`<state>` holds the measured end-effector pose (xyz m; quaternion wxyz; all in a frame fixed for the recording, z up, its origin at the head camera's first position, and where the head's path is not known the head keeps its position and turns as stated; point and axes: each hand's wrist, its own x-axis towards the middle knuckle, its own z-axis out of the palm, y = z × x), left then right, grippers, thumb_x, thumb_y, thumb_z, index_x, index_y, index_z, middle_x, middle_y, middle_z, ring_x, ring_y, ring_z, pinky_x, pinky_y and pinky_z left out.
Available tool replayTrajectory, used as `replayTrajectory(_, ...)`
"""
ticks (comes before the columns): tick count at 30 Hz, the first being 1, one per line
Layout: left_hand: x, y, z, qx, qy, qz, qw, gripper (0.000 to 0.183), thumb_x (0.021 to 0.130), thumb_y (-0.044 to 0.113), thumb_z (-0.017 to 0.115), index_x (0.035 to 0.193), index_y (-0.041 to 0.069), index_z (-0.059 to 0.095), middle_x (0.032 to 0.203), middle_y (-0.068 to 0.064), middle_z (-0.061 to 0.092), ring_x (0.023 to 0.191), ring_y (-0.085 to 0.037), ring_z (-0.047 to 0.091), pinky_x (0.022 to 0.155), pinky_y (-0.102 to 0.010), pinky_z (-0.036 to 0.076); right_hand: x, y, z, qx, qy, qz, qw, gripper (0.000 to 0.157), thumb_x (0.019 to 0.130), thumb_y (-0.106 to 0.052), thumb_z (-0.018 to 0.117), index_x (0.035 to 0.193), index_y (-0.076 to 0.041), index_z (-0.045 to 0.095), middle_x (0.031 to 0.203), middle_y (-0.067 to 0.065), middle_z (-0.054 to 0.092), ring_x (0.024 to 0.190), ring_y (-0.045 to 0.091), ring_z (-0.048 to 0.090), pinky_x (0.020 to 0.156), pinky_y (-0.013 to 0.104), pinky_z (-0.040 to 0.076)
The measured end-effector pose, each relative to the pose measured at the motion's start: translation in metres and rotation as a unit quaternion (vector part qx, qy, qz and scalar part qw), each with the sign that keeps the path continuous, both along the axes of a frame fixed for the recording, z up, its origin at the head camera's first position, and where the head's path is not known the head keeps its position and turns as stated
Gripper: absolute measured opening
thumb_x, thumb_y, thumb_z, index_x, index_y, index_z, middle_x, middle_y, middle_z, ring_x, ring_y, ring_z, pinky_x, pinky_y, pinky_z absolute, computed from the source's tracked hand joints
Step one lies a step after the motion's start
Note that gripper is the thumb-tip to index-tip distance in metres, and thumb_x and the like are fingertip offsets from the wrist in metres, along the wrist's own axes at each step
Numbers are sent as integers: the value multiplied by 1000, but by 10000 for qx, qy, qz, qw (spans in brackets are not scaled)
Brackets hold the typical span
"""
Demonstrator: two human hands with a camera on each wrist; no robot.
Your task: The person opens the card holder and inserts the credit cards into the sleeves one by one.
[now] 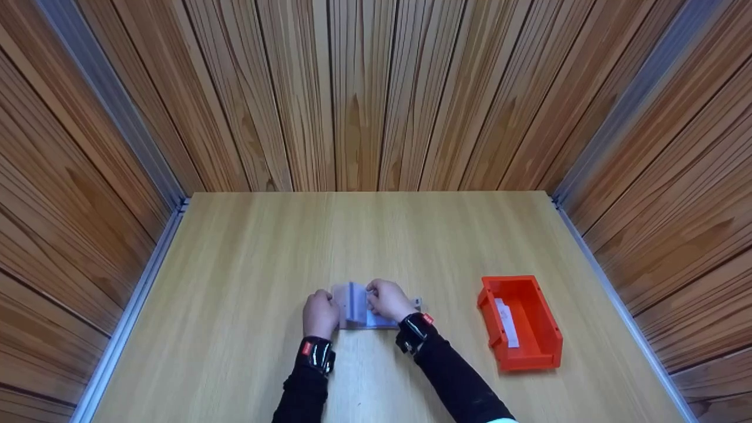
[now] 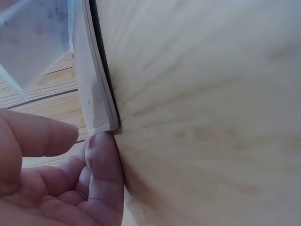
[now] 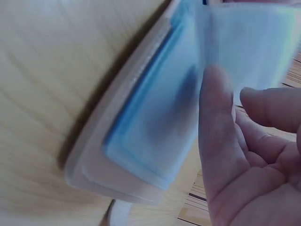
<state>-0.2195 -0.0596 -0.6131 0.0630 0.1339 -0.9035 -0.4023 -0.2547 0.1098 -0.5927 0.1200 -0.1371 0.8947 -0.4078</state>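
Note:
A card holder (image 1: 345,306) with a pale cover and clear, bluish plastic sleeves lies spread on the table. My left hand (image 1: 320,314) is at its left end. In the left wrist view, a fingertip touches the cover's (image 2: 96,94) corner, and the thumb stands apart from the fingers. Over the right half, my right hand (image 1: 388,301) pinches a raised clear sleeve (image 3: 254,47) at its edge. Below that sleeve, a blue-edged stack of sleeves (image 3: 155,117) lies on the other cover. A small snap tab (image 1: 418,303) sticks out at the right end.
An orange-red plastic bin (image 1: 531,361) stands on the table to the right, with a white label (image 1: 507,323) on its left side. Wood-plank walls (image 1: 358,94) and metal rails (image 1: 141,294) bound the light wooden table (image 1: 235,264).

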Motion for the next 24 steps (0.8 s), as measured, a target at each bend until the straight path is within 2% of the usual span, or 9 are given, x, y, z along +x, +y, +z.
replayTrajectory(3, 0, 1, 0, 41, -12, 42, 10000, 15, 89, 2, 58, 96, -9, 66, 92, -23, 66, 89, -40, 64, 82, -49, 50, 0, 0, -2, 218, 91, 46, 9997, 16, 94, 0, 60, 108, 6, 62, 80, 6, 64, 64, 14, 63, 59, 28, 54)
replayTrajectory(11, -2, 1, 1, 176, -388, -20, 9991, 19, 87, 4, 66, 101, -9, 65, 94, -20, 65, 91, -35, 63, 83, -47, 50, 0, -2, -6, 743, 804, 132, 9939, 16, 86, 0, 63, 101, 3, 67, 89, 8, 66, 79, 21, 61, 73, 35, 52)
replayTrajectory(17, -1, 0, 0, 125, -351, -45, 9993, 24, 81, 3, 70, 101, -9, 65, 93, -20, 64, 89, -35, 62, 81, -48, 50, 2, -3, -7, 710, 927, 129, 9931, 16, 83, 2, 63, 98, 3, 68, 89, 10, 67, 80, 23, 62, 73, 35, 51)
replayTrajectory(24, -1, -1, -1, 129, -229, -37, 9996, 24, 77, 2, 71, 98, -9, 65, 90, -19, 65, 86, -35, 63, 78, -48, 51, 0, -4, -9, 685, 591, 35, 9959, 19, 83, 1, 64, 102, 3, 68, 94, 12, 68, 82, 23, 62, 76, 36, 52)
